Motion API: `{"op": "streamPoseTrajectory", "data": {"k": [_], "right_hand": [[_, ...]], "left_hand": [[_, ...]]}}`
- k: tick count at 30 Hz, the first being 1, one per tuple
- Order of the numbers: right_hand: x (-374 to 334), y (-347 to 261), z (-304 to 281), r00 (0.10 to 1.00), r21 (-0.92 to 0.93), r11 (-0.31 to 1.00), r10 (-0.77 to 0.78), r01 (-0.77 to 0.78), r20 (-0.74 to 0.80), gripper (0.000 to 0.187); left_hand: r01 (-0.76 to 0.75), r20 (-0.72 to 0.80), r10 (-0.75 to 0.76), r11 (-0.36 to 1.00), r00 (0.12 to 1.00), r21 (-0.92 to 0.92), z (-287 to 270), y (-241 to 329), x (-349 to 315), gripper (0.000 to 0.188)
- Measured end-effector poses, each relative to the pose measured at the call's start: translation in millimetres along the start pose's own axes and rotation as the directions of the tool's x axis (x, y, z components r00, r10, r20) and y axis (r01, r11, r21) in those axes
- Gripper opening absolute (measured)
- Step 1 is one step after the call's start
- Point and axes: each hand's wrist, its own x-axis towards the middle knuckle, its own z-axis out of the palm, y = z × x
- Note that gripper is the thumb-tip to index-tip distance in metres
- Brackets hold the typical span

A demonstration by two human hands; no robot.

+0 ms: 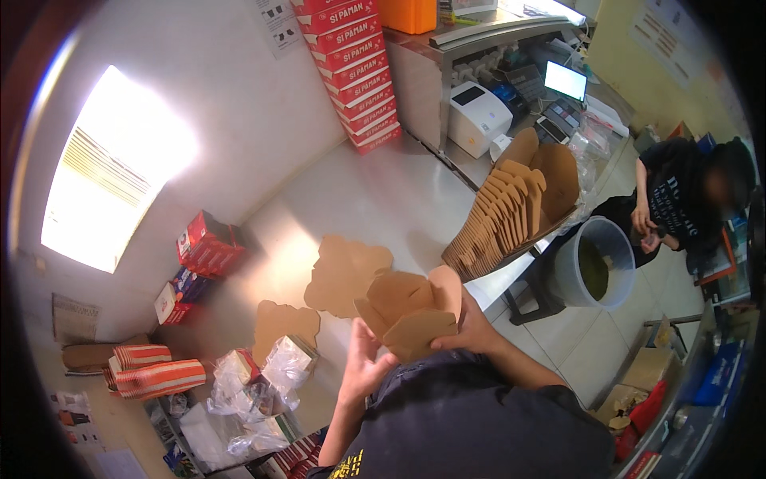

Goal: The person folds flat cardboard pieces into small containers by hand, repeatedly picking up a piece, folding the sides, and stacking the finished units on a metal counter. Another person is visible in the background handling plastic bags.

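Open brown box (pixel 409 314) held up, right grip (pixel 471 327) at its 4 o'clock, pinching the wall, left grip (pixel 368 359) at its 7 o'clock, touching side, cannot tell if pinching, flat cardboard (pixel 349 275) on table (pixel 415 184) at 10 o'clock, nested boxes (pixel 504 209) at 1 o'clock

The pale wall (pixel 239 120) holds 1 bright window (pixel 112 172).

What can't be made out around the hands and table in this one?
- Head view: fingers of the right hand, mostly hidden behind the brown box.
- Head view: anything in the co-worker's hands, too small.
- Head view: contents of the plastic bags, obscured by crinkled plastic.
- Head view: lit screen, washed out.
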Motion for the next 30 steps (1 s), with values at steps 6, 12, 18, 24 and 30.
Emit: {"op": "streamPoseTrajectory", "data": {"k": [6,12,18,24,30], "right_hand": [[14,7,11,0.992,0.053,0.997,-0.053,0.059,-0.113,0.085],[11,6,7,0.993,0.022,0.995,-0.092,0.094,-0.074,0.082],[-3,-8,-8,0.993,-0.080,0.990,-0.116,0.113,-0.026,0.078],[-20,-73,-14,0.931,-0.441,0.837,-0.364,0.324,-0.006,0.065],[-54,-194,-26,0.876,-0.639,0.632,-0.459,0.438,0.147,0.052]], "left_hand": [[-0.025,0.113,0.007,0.988,0.994,0.154,4,20,25,0.069],[-0.017,0.104,-0.001,0.985,0.995,0.171,6,23,29,0.067],[-0.096,0.273,0.037,0.974,0.961,0.207,11,29,32,0.090],[-0.562,0.315,0.469,0.742,0.825,0.366,24,49,46,0.080],[-0.836,0.648,0.574,0.126,0.501,0.534,59,85,58,0.040]]}}
